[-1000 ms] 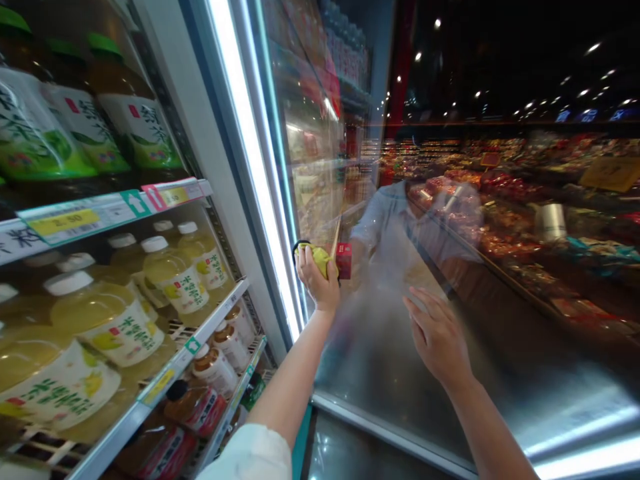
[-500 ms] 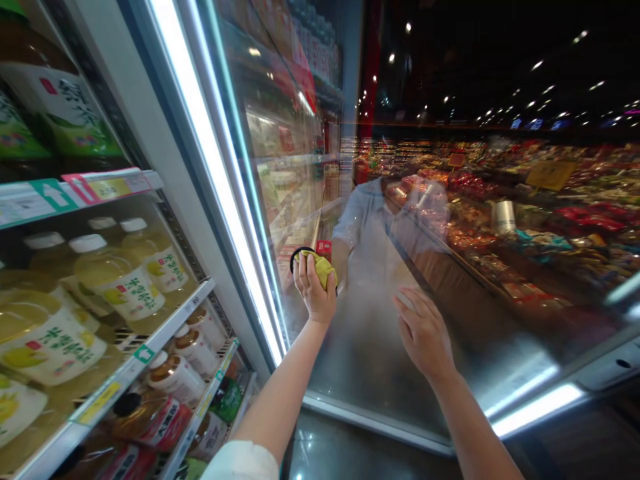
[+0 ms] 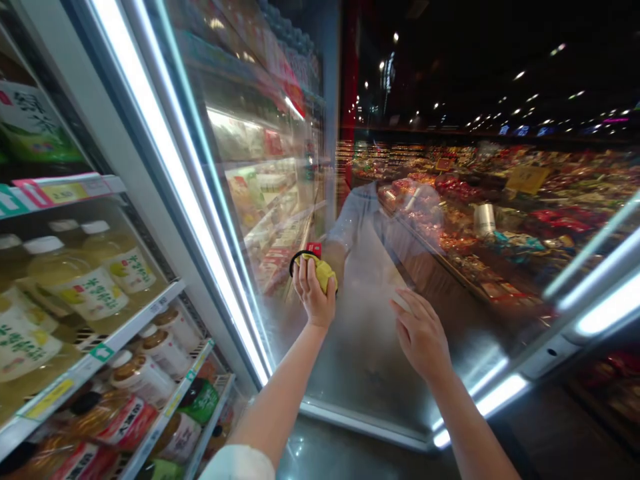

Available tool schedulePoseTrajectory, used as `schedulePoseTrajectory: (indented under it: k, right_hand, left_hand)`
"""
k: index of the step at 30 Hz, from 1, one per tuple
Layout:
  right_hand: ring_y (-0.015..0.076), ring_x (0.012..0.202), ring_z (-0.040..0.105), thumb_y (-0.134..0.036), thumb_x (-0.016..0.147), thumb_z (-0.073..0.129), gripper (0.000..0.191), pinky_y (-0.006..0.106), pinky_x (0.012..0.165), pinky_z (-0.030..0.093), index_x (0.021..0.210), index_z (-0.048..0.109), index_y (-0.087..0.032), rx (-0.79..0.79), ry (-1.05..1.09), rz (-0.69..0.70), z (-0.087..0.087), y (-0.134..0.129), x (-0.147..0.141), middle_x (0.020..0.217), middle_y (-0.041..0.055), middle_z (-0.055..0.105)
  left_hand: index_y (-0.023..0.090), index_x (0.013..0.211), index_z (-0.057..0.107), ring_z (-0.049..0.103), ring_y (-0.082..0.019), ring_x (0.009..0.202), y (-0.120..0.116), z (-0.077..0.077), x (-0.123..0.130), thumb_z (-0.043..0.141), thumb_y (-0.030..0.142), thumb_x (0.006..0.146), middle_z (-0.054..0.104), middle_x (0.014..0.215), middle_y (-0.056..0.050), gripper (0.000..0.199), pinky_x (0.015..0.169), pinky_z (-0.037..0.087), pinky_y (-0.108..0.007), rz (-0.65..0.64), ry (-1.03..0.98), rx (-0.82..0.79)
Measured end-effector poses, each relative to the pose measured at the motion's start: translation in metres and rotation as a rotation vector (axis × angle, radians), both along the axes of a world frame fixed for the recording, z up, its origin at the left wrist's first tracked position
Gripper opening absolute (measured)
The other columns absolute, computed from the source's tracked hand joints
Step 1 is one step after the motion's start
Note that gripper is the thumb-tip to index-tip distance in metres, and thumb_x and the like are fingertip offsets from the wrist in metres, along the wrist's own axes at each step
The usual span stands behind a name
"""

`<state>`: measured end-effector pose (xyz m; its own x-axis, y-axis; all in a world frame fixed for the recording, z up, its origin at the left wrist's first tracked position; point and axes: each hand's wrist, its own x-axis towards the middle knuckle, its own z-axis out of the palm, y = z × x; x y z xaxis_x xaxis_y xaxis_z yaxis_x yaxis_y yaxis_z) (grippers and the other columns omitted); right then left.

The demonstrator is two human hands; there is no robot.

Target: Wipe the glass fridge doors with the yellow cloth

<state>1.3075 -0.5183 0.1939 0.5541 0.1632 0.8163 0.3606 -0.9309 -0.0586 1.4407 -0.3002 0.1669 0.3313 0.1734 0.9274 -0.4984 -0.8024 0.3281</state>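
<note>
In the head view my left hand (image 3: 315,293) is closed round a bunched yellow cloth (image 3: 326,272) with a black edge, held up at the glass door (image 3: 370,347) of a drinks fridge. Whether the cloth presses on the pane I cannot tell. My right hand (image 3: 423,333) is raised to the right of it, fingers stretched toward the same glass and holding nothing. A faint reflection of a person in a light blue top shows in the pane behind both hands.
At left, fridge shelves (image 3: 145,313) hold several bottles of pale yellow drink (image 3: 90,287) and brown drinks below. A bright light strip (image 3: 175,180) runs along the door frame. Through the glass, bins of packaged goods (image 3: 525,220) spread out at right. The door's lit edge (image 3: 505,393) is at lower right.
The view has turned slightly right, so the shelves and light strip sit further left and more of the door's right edge shows. Both hands keep nearly the same pose; the cloth stays gripped.
</note>
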Motion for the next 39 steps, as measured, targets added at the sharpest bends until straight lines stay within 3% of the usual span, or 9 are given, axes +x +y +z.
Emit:
schedulePoseTrajectory:
  k: [4,7,9,14,17,22,24,31,39]
  right_hand:
    - [0.0273,0.132,0.057,-0.010,0.094,0.048,0.038,0.050,0.110,0.050,0.123,0.070,-0.021,-0.010,0.016,0.025,-0.002,-0.013,-0.006,0.137,0.0122,0.066]
    - [0.0277,0.131,0.058,-0.010,0.095,0.047,0.038,0.050,0.109,0.050,0.124,0.070,-0.020,-0.014,0.008,0.023,-0.004,-0.026,-0.010,0.136,0.0130,0.067]
    - [0.0281,0.131,0.058,-0.010,0.095,0.047,0.040,0.050,0.109,0.050,0.128,0.067,-0.020,-0.007,-0.008,0.006,-0.005,-0.037,-0.013,0.135,0.0132,0.067]
    - [0.0279,0.120,0.061,-0.009,0.094,0.047,0.048,0.049,0.104,0.052,0.139,0.058,-0.020,0.035,-0.012,-0.046,-0.006,-0.055,-0.020,0.126,0.0131,0.070]
    - [0.0277,0.116,0.062,-0.009,0.094,0.048,0.048,0.048,0.101,0.053,0.140,0.058,-0.021,0.050,-0.002,-0.067,-0.006,-0.063,-0.023,0.125,0.0130,0.069]
    - [0.0285,0.125,0.058,-0.009,0.094,0.047,0.049,0.050,0.105,0.051,0.139,0.059,-0.023,0.042,-0.003,-0.086,-0.007,-0.081,-0.031,0.132,0.0134,0.066]
    - [0.0284,0.126,0.058,-0.009,0.094,0.047,0.048,0.050,0.105,0.051,0.139,0.059,-0.023,0.042,-0.009,-0.093,-0.007,-0.089,-0.034,0.133,0.0135,0.066]
    - [0.0274,0.126,0.058,-0.009,0.094,0.047,0.046,0.050,0.105,0.053,0.135,0.063,-0.024,0.068,-0.003,-0.115,-0.005,-0.110,-0.040,0.134,0.0118,0.066]
    - [0.0279,0.128,0.059,-0.010,0.095,0.048,0.038,0.051,0.106,0.053,0.121,0.072,-0.023,0.091,-0.016,-0.110,-0.003,-0.144,-0.054,0.133,0.0109,0.068]
  left_hand:
    - [0.018,0.155,0.041,0.031,-0.032,0.153,-0.042,-0.009,-0.014,0.057,0.037,0.098,0.051,0.154,-0.017,0.062,0.125,0.028,-0.053,-0.126,-0.062,0.260]
    - [0.027,0.149,0.050,0.041,-0.028,0.148,-0.032,-0.040,-0.023,0.063,0.037,0.094,0.060,0.147,-0.011,0.057,0.125,0.029,-0.047,-0.210,-0.082,0.507]
    - [0.024,0.151,0.047,0.040,-0.029,0.149,-0.021,-0.049,-0.024,0.063,0.034,0.094,0.056,0.150,-0.014,0.060,0.123,0.033,-0.048,-0.151,-0.033,0.422]
    - [0.014,0.158,0.031,0.027,-0.031,0.155,-0.053,-0.004,-0.021,0.055,0.035,0.099,0.039,0.161,-0.022,0.067,0.123,0.030,-0.055,-0.052,0.008,0.047]
    - [0.015,0.155,0.038,0.027,-0.033,0.155,-0.093,0.012,-0.026,0.055,0.035,0.098,0.043,0.158,-0.020,0.064,0.126,0.024,-0.058,-0.093,-0.022,0.133]
    - [0.029,0.148,0.051,0.038,-0.028,0.150,-0.092,-0.035,-0.043,0.063,0.029,0.093,0.061,0.145,-0.009,0.057,0.127,0.025,-0.049,-0.231,-0.053,0.546]
    - [0.026,0.150,0.048,0.037,-0.028,0.151,-0.086,-0.045,-0.047,0.063,0.028,0.093,0.060,0.145,-0.011,0.059,0.126,0.027,-0.049,-0.216,-0.040,0.505]
    - [0.015,0.158,0.035,0.021,-0.033,0.157,-0.161,0.017,-0.054,0.057,0.034,0.097,0.043,0.159,-0.018,0.067,0.126,0.024,-0.055,-0.172,-0.010,0.176]
    - [0.033,0.148,0.051,0.048,-0.022,0.143,-0.156,-0.030,-0.065,0.069,0.025,0.088,0.061,0.147,-0.004,0.063,0.128,0.023,-0.041,-0.295,-0.105,0.718]
